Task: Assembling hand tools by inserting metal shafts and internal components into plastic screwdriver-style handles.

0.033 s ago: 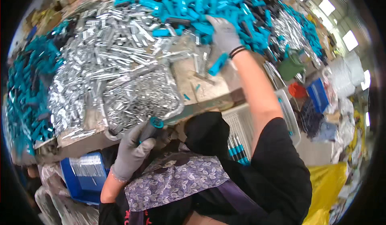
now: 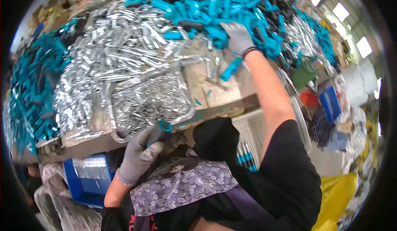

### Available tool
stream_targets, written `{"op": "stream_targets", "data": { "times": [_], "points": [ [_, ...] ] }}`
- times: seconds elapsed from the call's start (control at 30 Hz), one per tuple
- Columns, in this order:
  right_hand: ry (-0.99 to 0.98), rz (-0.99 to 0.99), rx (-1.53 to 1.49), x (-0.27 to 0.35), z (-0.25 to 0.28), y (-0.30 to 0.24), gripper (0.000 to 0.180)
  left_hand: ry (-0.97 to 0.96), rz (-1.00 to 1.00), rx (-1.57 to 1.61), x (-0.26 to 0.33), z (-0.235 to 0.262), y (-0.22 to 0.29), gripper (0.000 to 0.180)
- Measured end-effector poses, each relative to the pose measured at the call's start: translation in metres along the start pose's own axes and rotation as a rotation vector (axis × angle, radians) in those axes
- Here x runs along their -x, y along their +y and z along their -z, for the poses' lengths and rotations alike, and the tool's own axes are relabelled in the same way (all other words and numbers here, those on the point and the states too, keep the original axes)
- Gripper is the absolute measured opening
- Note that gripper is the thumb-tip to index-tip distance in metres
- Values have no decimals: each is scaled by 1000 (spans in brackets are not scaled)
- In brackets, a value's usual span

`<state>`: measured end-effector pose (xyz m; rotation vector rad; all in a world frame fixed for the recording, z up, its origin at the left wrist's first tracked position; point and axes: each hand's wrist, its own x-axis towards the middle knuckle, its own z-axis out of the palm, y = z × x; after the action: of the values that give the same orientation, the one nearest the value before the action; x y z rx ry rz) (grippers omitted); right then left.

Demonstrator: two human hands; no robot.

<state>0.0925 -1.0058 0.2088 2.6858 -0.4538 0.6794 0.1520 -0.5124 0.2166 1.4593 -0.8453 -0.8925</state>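
Currently held: a dark handle [image 2: 157, 136] with a teal end is sitting in the left hand [image 2: 139, 153], toward eight o'clock of the view, the teal end pointing toward one.
Left grip: the gray-gloved fingers and thumb are pinching the dark handle, just beside the tabletop's [image 2: 226, 91] near edge.
Right grip: the gray-gloved right hand [image 2: 240, 39] is resting at one o'clock over the teal pieces [image 2: 206, 4], fingers stretching forward; whether they are pinching one, I cannot tell.
Teal pieces: they are lying heaped at twelve o'clock, dark ones mixing among them; a loose teal piece [image 2: 230, 69] is lying just beside the right wrist, toward its seven o'clock.
Silver pieces: a broad heap of shiny silver pieces [image 2: 124, 39] is spreading between ten and eleven o'clock.
Tray: a tray [image 2: 191, 108] near the middle, toward nine o'clock, is holding small silver parts [image 2: 153, 101].
Far left: another teal heap [image 2: 31, 86] is lying at nine o'clock.
Bins: a blue bin [image 2: 89, 187] is standing at eight o'clock, holding silver strips [image 2: 90, 167]; a white crate [image 2: 305, 127] between three and four is holding teal-and-dark tools [image 2: 247, 157].
Right side: a green container [image 2: 304, 75] is standing between two and three o'clock.
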Motion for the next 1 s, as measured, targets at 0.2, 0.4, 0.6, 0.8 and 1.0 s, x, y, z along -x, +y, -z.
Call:
{"op": "stream_targets", "data": {
  "times": [0.2,0.4,0.6,0.8,1.0],
  "points": [
    [194,-36,-544,-19,42,-45,51,64,171,239,27,22,-12,62],
    [-633,-128,-1516,19,193,-171,35,267,-30,-18,45,36,-23,58],
    [-693,-49,-1513,61,195,-211,37,144,-91,-216,73,27,-16,58],
    [-430,454,-1070,96,211,-228,45,15,-75,-69,100,19,-30,80],
    [-183,832,-640,112,230,-236,41,-291,156,213,108,34,-42,70]
  ]
}}
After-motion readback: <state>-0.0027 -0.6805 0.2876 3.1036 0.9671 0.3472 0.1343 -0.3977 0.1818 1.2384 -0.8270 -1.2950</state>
